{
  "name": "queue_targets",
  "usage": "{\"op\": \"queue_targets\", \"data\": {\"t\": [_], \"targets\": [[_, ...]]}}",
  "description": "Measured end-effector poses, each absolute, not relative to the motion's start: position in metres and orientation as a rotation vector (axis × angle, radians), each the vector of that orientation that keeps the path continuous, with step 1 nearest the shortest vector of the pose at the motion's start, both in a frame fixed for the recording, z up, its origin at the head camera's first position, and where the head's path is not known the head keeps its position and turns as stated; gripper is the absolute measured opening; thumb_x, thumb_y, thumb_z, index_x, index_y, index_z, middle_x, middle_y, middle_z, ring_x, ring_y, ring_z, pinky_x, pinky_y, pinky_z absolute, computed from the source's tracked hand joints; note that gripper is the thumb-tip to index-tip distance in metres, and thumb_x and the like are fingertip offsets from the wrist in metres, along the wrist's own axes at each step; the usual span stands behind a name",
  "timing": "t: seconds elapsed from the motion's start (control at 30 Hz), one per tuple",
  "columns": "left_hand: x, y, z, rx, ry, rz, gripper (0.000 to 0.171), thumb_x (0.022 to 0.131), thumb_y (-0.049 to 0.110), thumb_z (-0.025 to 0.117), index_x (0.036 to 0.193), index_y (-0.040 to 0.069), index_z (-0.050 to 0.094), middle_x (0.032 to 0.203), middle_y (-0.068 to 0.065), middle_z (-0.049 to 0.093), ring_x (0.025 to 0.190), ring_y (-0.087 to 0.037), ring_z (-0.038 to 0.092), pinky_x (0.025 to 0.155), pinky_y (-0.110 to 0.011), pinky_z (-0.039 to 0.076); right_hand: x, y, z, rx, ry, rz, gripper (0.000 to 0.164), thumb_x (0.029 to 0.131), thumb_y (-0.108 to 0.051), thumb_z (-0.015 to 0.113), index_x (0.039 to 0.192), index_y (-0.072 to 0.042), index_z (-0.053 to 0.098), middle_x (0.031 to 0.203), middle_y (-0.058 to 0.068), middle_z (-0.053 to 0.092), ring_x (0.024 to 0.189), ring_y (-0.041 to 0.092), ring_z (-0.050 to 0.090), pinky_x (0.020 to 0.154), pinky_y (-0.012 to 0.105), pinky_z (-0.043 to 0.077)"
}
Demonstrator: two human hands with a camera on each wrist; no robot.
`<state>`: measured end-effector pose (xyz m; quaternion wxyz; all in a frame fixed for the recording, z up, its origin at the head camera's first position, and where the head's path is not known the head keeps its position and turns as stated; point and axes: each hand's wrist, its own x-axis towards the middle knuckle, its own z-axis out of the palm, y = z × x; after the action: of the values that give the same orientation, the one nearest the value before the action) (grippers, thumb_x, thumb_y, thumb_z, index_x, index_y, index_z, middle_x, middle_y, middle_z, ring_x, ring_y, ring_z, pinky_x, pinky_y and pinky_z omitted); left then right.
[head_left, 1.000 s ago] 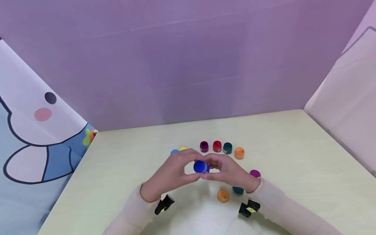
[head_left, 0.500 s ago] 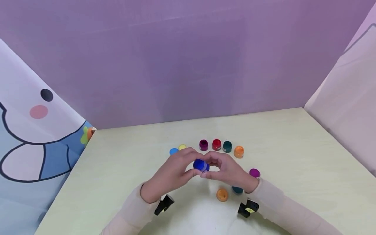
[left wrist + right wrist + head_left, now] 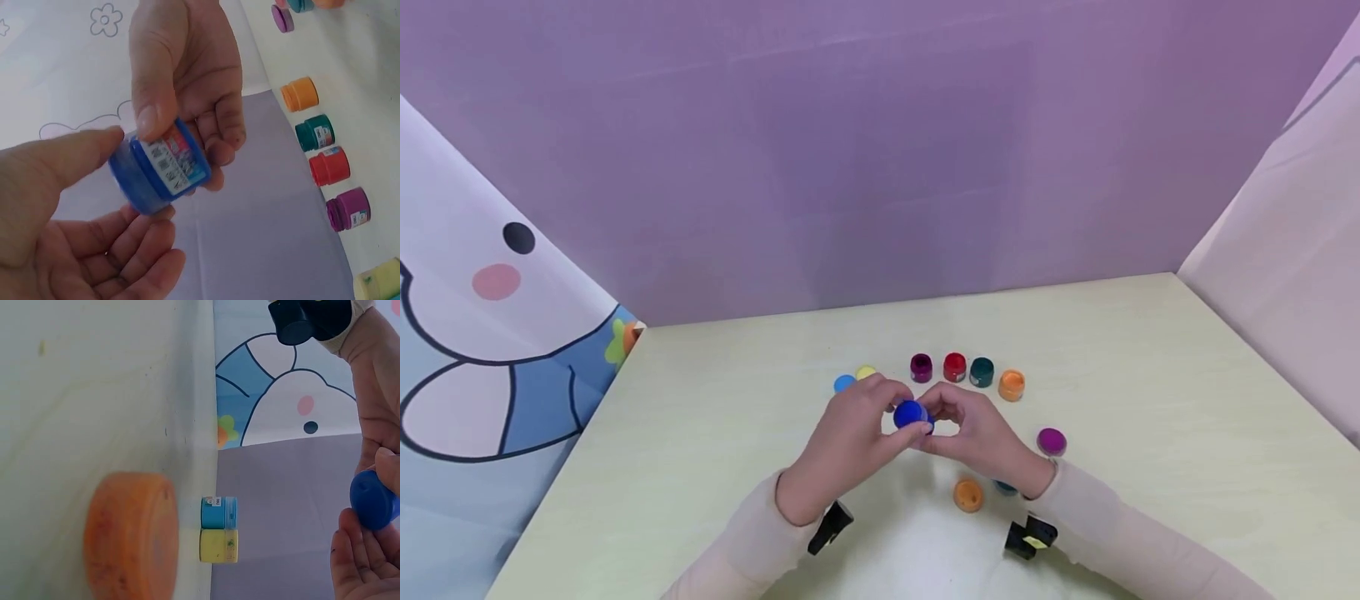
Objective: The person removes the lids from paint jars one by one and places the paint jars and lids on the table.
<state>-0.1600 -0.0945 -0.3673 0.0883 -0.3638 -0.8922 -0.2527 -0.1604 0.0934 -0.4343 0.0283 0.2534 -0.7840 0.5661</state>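
A small blue paint jar [image 3: 911, 414] is held up over the table between both hands. My left hand [image 3: 853, 429] pinches its lid [image 3: 133, 181] between thumb and fingers. My right hand [image 3: 983, 435] grips the body of the jar, its thumb lying over the printed label [image 3: 170, 164]. The jar is tilted, lid end toward the left hand. Seen from the right wrist, the blue base of the jar [image 3: 370, 499] faces the camera.
Uncapped purple [image 3: 921, 367], red [image 3: 954, 367], green [image 3: 981, 372] and orange jars [image 3: 1011, 385] stand behind the hands. Light blue [image 3: 213, 513] and yellow jars [image 3: 219, 545] stand left of them. Orange [image 3: 968, 495], teal [image 3: 1004, 487] and magenta lids [image 3: 1052, 442] lie nearer.
My left wrist has turned and shifted slightly right, and its thumb has moved across the lid. The jar stays between both hands. The magenta lid shows more fully beside the right forearm.
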Motion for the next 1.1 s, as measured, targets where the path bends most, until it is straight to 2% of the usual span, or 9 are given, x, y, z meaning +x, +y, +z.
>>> {"op": "queue_targets", "data": {"t": [0.07, 0.2, 0.3, 0.4, 0.5, 0.73, 1.1], "targets": [[-0.161, -0.096, -0.367, -1.082, -2.669, -0.737, 0.035, 0.079, 0.032, 0.076, 0.101, 0.007, 0.067, 0.093, -0.001, 0.065, 0.083, -0.011, 0.056, 0.071, -0.023, 0.05, -0.161, 0.094, -0.435, 0.791, -2.437, 1.768, 0.03, 0.08, -0.013, 0.075, 0.105, -0.007, 0.06, 0.1, 0.002, 0.064, 0.089, 0.014, 0.061, 0.085, 0.031, 0.052], [-0.164, -0.101, -0.364, -1.211, -2.658, -0.771, 0.043, 0.077, 0.03, 0.077, 0.112, 0.01, 0.063, 0.106, 0.0, 0.064, 0.099, -0.014, 0.058, 0.085, -0.027, 0.05, -0.161, 0.095, -0.436, 0.778, -2.464, 1.792, 0.036, 0.081, -0.014, 0.074, 0.112, -0.004, 0.059, 0.104, 0.005, 0.065, 0.093, 0.015, 0.062, 0.086, 0.028, 0.051], [-0.168, -0.105, -0.362, -1.373, -2.613, -0.76, 0.045, 0.078, 0.017, 0.077, 0.12, 0.009, 0.06, 0.113, 0.0, 0.062, 0.107, -0.015, 0.057, 0.092, -0.029, 0.048, -0.161, 0.096, -0.437, 0.755, -2.47, 1.81, 0.04, 0.081, -0.014, 0.074, 0.116, -0.003, 0.058, 0.107, 0.007, 0.065, 0.094, 0.015, 0.062, 0.087, 0.031, 0.052], [-0.171, -0.107, -0.362, -1.485, -2.569, -0.705, 0.044, 0.078, 0.0, 0.074, 0.118, 0.007, 0.06, 0.115, -0.002, 0.062, 0.111, -0.017, 0.055, 0.095, -0.029, 0.046, -0.161, 0.095, -0.438, 0.752, -2.475, 1.83, 0.041, 0.082, -0.016, 0.073, 0.118, -0.003, 0.058, 0.108, 0.007, 0.065, 0.094, 0.015, 0.062, 0.088, 0.037, 0.051], [-0.172, -0.108, -0.363, -1.541, -2.541, -0.677, 0.042, 0.076, -0.008, 0.071, 0.114, 0.007, 0.062, 0.116, -0.003, 0.062, 0.112, -0.018, 0.055, 0.095, -0.028, 0.046, -0.161, 0.094, -0.44, 0.774, -2.477, 1.822, 0.042, 0.083, -0.017, 0.073, 0.119, -0.004, 0.058, 0.109, 0.007, 0.065, 0.095, 0.015, 0.062, 0.088, 0.039, 0.051], [-0.174, -0.108, -0.365, -1.589, -2.483, -0.62, 0.031, 0.08, -0.007, 0.068, 0.107, 0.009, 0.066, 0.114, -0.002, 0.063, 0.11, -0.017, 0.056, 0.094, -0.025, 0.046, -0.163, 0.095, -0.441, 0.814, -2.456, 1.768, 0.041, 0.082, -0.016, 0.073, 0.12, -0.005, 0.058, 0.111, 0.006, 0.065, 0.095, 0.015, 0.062, 0.087, 0.034, 0.052], [-0.171, -0.108, -0.362, -1.579, -2.47, -0.592, 0.028, 0.08, 0.002, 0.072, 0.106, 0.007, 0.065, 0.11, -0.004, 0.063, 0.104, -0.017, 0.058, 0.091, -0.025, 0.048, -0.161, 0.094, -0.439, 0.851, -2.425, 1.737, 0.041, 0.083, -0.016, 0.072, 0.12, -0.005, 0.058, 0.11, 0.005, 0.066, 0.094, 0.013, 0.062, 0.087, 0.03, 0.051]]}}
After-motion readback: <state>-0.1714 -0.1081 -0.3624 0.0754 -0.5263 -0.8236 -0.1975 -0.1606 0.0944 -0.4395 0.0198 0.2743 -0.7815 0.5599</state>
